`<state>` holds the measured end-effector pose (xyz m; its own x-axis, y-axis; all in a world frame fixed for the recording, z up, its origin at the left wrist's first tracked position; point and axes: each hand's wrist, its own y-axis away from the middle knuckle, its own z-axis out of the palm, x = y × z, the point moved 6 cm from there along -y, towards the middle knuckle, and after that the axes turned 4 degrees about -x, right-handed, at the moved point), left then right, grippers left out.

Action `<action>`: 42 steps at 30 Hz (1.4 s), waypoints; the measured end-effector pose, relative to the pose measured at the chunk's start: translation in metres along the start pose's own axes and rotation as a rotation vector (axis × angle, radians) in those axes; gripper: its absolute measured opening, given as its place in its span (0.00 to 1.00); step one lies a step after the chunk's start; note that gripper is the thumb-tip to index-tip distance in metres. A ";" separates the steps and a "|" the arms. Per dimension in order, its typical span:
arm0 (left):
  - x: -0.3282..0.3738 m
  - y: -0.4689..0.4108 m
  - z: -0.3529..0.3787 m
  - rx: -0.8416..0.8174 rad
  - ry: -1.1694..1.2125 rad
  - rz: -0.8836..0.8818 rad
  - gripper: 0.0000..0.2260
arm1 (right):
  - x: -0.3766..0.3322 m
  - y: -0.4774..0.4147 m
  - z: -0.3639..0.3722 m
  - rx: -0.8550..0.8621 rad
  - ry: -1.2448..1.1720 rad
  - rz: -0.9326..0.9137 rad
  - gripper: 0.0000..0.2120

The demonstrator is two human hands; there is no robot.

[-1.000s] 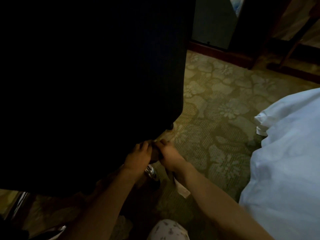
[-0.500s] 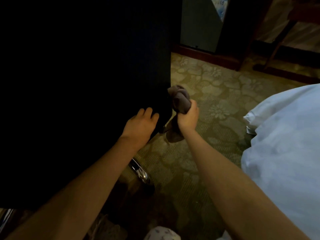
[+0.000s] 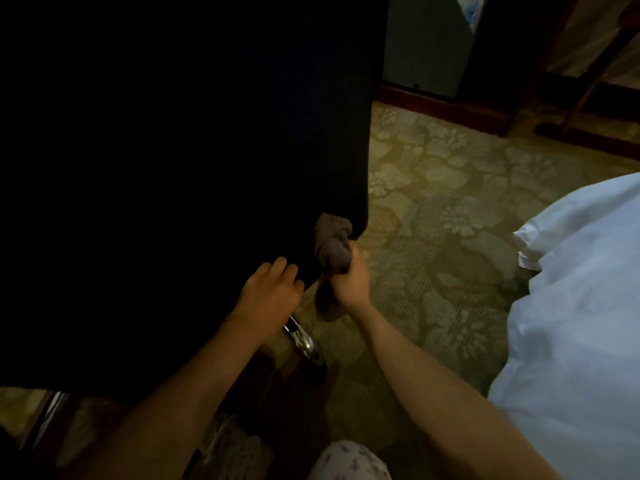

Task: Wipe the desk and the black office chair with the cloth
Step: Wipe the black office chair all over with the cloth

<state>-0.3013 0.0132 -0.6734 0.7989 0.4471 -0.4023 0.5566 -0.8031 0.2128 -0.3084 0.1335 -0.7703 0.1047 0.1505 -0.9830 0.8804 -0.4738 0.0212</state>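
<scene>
1. The right hand (image 3: 348, 284) clutches a bunched brown cloth (image 3: 333, 252) against the black office chair (image 3: 180, 168), at its lower edge.
2. The left hand (image 3: 268, 294) lies flat on the chair, fingers apparently relaxed.
3. The cloth looks soft and light; a bunched fistful suits it.

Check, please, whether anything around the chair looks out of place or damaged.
Nothing stands out. The right hand grips the bunched cloth against the edge of the chair, the left hand rests on it. The chair is too dark to check for damage.
</scene>
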 end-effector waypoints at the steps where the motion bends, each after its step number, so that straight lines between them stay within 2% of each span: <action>1: 0.000 0.010 0.005 -0.058 -0.019 -0.031 0.13 | 0.000 0.009 0.008 -0.041 0.010 -0.022 0.23; 3: 0.003 0.030 0.007 -0.088 -0.016 -0.058 0.14 | 0.000 0.025 0.025 -0.114 0.059 -0.065 0.25; 6: -0.002 0.053 0.014 -0.169 -0.027 -0.110 0.14 | -0.002 0.045 0.046 -0.154 0.129 -0.011 0.23; 9: -0.014 0.068 0.007 -0.226 -0.027 -0.166 0.13 | -0.003 0.062 0.065 -0.231 0.215 -0.021 0.26; 12: -0.022 0.081 0.005 -0.192 -0.038 -0.224 0.17 | -0.017 0.085 0.093 -0.556 0.468 -0.119 0.27; 14: -0.024 0.090 0.015 -0.273 -0.021 -0.255 0.19 | -0.032 0.105 0.107 -0.691 0.541 -0.203 0.31; 16: -0.027 0.100 0.012 -0.272 0.013 -0.285 0.20 | -0.039 0.112 0.109 -0.626 0.475 -0.199 0.37; 17: -0.028 0.105 0.012 -0.263 0.028 -0.297 0.21 | -0.039 0.113 0.105 -0.564 0.418 -0.163 0.37; 19: -0.032 0.114 0.013 -0.260 0.052 -0.330 0.21 | -0.035 0.109 0.087 -0.403 0.297 -0.078 0.28; 22: -0.038 0.127 0.015 -0.259 0.064 -0.388 0.22 | -0.033 0.097 0.049 -0.039 0.128 0.082 0.19; 25: -0.039 0.137 0.015 -0.235 0.110 -0.412 0.22 | -0.044 0.084 0.020 0.277 -0.012 0.178 0.22; 27: -0.042 0.144 0.015 -0.208 0.114 -0.427 0.22 | -0.061 0.074 0.018 0.298 -0.030 0.123 0.23; 30: -0.056 0.160 0.004 -0.148 0.136 -0.511 0.22 | -0.094 0.080 0.049 0.100 0.102 -0.028 0.24; 33: -0.064 0.174 0.009 -0.184 0.185 -0.540 0.21 | -0.114 0.108 0.086 -0.038 0.146 -0.159 0.23; 37: -0.079 0.205 0.003 -0.190 0.191 -0.623 0.17 | -0.125 0.152 0.151 -0.369 0.332 -0.290 0.26; 40: -0.089 0.239 0.002 -0.254 0.243 -0.716 0.17 | -0.141 0.169 0.171 -0.527 0.390 -0.289 0.23; 42: -0.097 0.262 0.000 -0.211 0.325 -0.809 0.20 | -0.147 0.173 0.173 -0.595 0.486 -0.280 0.24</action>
<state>-0.2330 -0.2407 -0.5787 0.1510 0.9602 -0.2348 0.9822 -0.1188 0.1457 -0.2516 -0.1204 -0.6541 -0.0868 0.6193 -0.7803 0.9876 0.1566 0.0145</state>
